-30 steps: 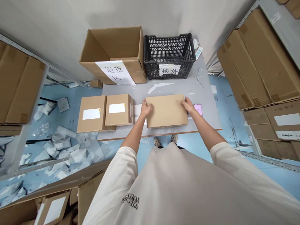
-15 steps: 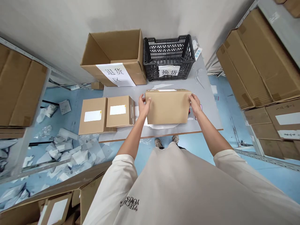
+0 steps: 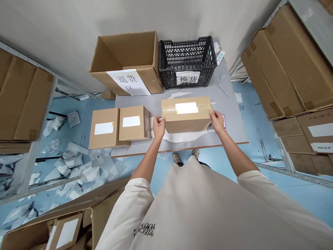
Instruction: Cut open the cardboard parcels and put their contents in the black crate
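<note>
Both my hands hold a brown cardboard box (image 3: 186, 116) at its short sides, above the grey table top (image 3: 226, 104). My left hand (image 3: 159, 127) presses its lower left corner, and my right hand (image 3: 217, 121) grips the right end. Its upper face carries a white label and a strip of clear tape. A white sheet (image 3: 183, 137) lies under the box's near edge. Two labelled cartons (image 3: 134, 123) stand to the left, close to my left hand. Mostly hidden behind my right hand, a phone with a pink screen (image 3: 223, 122) lies on the table.
An open carton (image 3: 125, 59) with a paper sign and a black plastic crate (image 3: 187, 59) with a paper sign stand at the table's far edge. Shelves of flat cartons (image 3: 288, 62) line the right. Paper scraps (image 3: 78, 170) litter the blue floor on the left.
The box has rotated from lying blank face up to showing its labelled, taped face. It has shifted slightly toward the far side, and more of the white sheet shows.
</note>
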The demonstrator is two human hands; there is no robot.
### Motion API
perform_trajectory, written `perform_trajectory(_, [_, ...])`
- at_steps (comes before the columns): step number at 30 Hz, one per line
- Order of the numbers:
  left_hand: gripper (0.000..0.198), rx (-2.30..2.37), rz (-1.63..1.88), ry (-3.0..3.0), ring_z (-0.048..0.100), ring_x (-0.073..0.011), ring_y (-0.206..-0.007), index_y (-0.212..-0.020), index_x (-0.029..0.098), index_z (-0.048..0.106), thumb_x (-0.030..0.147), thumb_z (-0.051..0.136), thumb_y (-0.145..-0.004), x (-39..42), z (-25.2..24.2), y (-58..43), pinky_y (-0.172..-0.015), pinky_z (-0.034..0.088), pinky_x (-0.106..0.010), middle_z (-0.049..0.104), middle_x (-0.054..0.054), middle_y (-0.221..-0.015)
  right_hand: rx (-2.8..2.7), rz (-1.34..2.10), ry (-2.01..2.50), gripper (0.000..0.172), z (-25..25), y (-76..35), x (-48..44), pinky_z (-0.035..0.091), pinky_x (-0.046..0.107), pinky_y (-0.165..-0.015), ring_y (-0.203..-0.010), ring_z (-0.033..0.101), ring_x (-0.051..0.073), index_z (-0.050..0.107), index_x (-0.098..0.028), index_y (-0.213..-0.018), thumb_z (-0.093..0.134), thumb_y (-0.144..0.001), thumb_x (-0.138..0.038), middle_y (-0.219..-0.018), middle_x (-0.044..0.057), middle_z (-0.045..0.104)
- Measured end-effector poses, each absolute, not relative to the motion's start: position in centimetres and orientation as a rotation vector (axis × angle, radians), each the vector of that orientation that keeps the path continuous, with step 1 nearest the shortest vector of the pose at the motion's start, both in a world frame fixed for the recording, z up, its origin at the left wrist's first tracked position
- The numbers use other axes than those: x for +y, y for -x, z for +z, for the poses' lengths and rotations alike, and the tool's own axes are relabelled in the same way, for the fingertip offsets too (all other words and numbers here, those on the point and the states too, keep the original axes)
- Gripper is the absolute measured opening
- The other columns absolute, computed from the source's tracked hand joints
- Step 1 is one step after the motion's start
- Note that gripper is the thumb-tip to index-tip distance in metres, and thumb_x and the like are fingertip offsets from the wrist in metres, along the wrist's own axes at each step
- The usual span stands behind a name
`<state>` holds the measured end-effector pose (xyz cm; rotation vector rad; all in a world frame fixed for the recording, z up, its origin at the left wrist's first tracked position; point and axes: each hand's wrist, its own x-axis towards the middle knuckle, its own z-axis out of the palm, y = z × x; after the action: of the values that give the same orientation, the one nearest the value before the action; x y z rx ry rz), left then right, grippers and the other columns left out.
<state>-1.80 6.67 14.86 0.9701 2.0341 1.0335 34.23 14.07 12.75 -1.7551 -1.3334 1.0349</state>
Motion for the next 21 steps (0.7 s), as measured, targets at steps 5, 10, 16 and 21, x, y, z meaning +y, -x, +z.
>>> perform_trajectory(5, [0.042,2.02,0.989,-0.981,0.071,-0.0224,-0.116,-0.144,0.024,0.059,0.028,0.057,-0.101,5.7,14.2,1.3,-0.108,0.055,-0.035,0.069,-0.005,-0.112,-1.246,1.032,1.693,0.064,11.9,-34.5,12.0,0.051,0.05,-0.127,-0.139,0.067,0.032,0.075,-0.021,-0.145,0.063,-0.096,-0.061,-0.155,0.017,0.07])
perform_trajectory(10, [0.053,2.105,1.028,-1.134,0.061,-0.0287,-0.142,-0.147,0.024,0.058,0.02,0.06,-0.094,5.5,14.8,0.1,-0.125,0.048,-0.043,0.063,-0.015,-0.145,-1.31,1.053,1.632,0.071,12.6,-34.2,10.4,0.048,0.051,-0.13,-0.146,0.065,0.032,0.07,-0.022,-0.156,0.057,-0.1,-0.063,-0.161,0.016,0.069])
perform_trajectory(16, [0.051,2.091,0.983,-1.437,0.046,-0.0388,-0.159,-0.143,0.024,0.065,0.012,0.059,-0.094,5.7,16.3,-2.6,-0.133,0.037,-0.059,0.054,-0.019,-0.163,-1.323,1.06,1.639,0.071,13.4,-34.1,9.7,0.044,0.05,-0.134,-0.155,0.06,0.029,0.071,-0.025,-0.159,0.054,-0.103,-0.065,-0.166,0.011,0.068])
perform_trajectory(21, [0.042,1.782,0.948,-1.684,0.053,-0.036,-0.155,-0.139,0.025,0.069,0.016,0.054,-0.101,6.3,17.2,-5.7,-0.131,0.04,-0.056,0.06,-0.017,-0.157,-1.308,1.086,1.557,0.077,13.8,-33.5,9.9,0.041,0.052,-0.137,-0.161,0.056,0.03,0.069,-0.025,-0.162,0.058,-0.102,-0.072,-0.169,0.011,0.065])
